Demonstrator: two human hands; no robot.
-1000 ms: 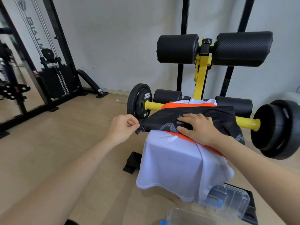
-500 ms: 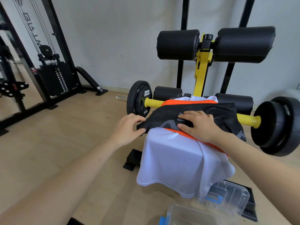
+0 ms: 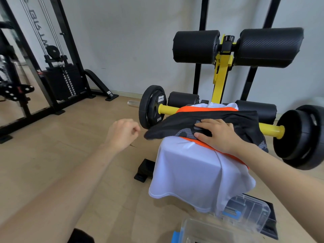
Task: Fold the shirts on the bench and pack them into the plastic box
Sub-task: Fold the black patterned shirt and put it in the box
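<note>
— While the right grip (image 3: 219,135) lies flat, fingers apart, where's the black shirt (image 3: 236,120)?
— Under it, pressed. Left grip (image 3: 122,132) curled together, just beside the sleeve end. Plastic box (image 3: 249,209) nearside of right grip.

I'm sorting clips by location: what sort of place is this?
Most likely a gym, perhaps a home one: padded rollers, a yellow bar loaded with weight plates, and a cable weight-stack machine.

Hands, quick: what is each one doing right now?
Left hand: fingers curled, holding nothing.
Right hand: open, pressing flat on the black printed fabric shirt.
</note>
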